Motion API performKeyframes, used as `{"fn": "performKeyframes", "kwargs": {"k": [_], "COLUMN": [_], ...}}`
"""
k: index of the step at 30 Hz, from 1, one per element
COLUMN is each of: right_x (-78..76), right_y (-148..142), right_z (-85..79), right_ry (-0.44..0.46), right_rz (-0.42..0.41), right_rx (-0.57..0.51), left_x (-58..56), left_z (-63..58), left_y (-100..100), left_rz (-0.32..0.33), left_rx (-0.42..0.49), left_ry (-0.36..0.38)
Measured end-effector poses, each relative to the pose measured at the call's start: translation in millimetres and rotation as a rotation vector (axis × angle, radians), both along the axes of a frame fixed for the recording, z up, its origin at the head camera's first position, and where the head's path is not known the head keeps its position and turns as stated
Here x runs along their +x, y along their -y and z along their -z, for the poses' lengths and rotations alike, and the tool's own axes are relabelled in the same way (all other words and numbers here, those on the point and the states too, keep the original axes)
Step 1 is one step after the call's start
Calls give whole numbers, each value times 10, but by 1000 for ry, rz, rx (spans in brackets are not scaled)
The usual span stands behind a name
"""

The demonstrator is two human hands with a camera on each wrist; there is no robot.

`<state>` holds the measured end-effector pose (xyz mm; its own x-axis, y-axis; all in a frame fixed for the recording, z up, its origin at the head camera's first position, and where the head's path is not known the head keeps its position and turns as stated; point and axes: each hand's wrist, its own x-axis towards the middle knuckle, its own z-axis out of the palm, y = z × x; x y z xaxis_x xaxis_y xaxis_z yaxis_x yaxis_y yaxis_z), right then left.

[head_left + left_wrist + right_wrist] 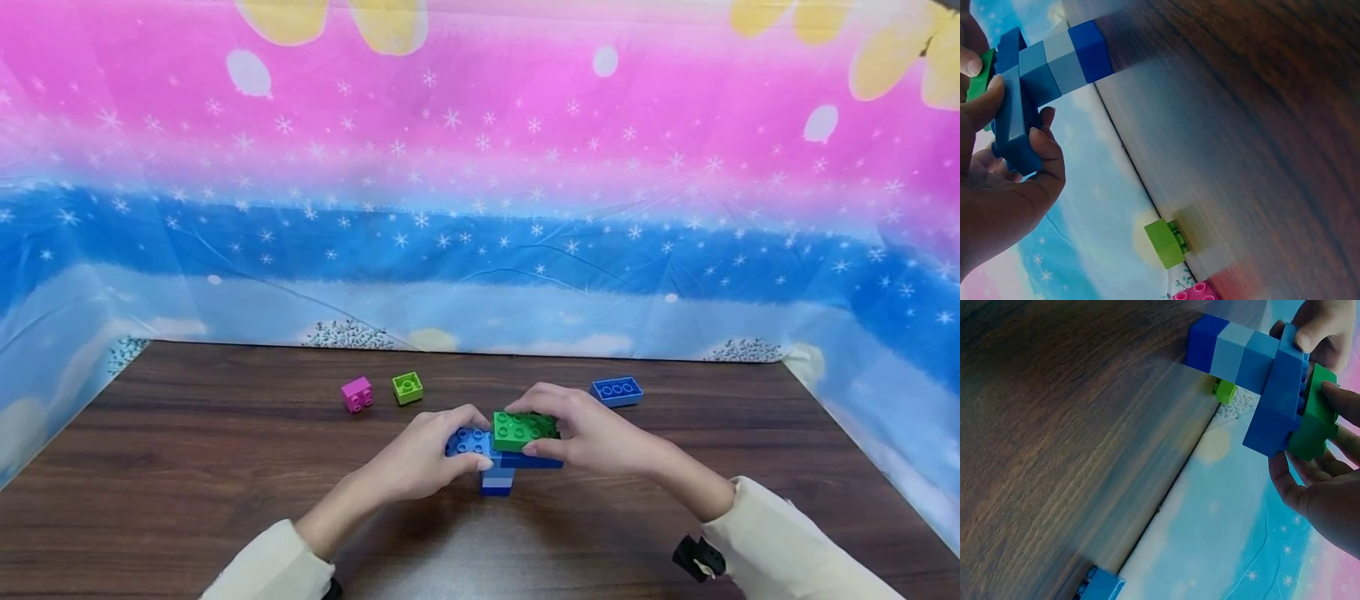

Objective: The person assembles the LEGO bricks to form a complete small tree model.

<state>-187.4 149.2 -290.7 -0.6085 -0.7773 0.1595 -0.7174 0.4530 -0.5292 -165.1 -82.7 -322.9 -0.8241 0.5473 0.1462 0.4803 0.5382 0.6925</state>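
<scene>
A stack of toy building bricks stands on the table, with a short column [497, 480] of small blue and pale-blue bricks at its base. Across its top lie a lighter blue brick [470, 442] on the left and a dark blue brick [1275, 403] on the right. My left hand [422, 454] grips the lighter blue brick between thumb and fingers. In my right hand [600, 432], a green brick [517, 431] is pinched over the dark blue one. The right wrist view shows the green brick tilted, with some blue studs visible between the two.
Behind the hands on the dark wooden table [225, 450] lie a pink brick [357, 394] and a lime green brick [407, 388]. A loose blue brick [617, 392] sits at the back right. A patterned cloth [480, 250] rises along the table's back and sides.
</scene>
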Motion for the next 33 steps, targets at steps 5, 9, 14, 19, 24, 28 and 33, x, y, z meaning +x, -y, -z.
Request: {"fn": "performKeyframes", "kwargs": {"k": [5, 9, 14, 19, 24, 28, 33], "right_x": [3, 6, 13, 12, 1, -12, -12], "right_y": [16, 25, 38, 34, 23, 22, 29], "right_z": [5, 3, 11, 20, 39, 59, 69], "right_ry": [-6, 5, 9, 14, -3, -13, -19], "right_rz": [-12, -20, -12, -13, -34, -47, -52], "right_rx": [6, 1, 4, -6, -26, -41, -50], "left_x": [7, 14, 16, 14, 9, 8, 6], "left_z": [-18, -31, -42, -42, -39, -46, -56], "left_y": [-3, -4, -5, -2, 1, 3, 9], "left_rz": [-14, -25, -28, -25, -18, -14, -5], "left_rx": [-5, -9, -9, -9, -11, -14, -24], "left_ry": [17, 23, 27, 27, 27, 31, 43]}}
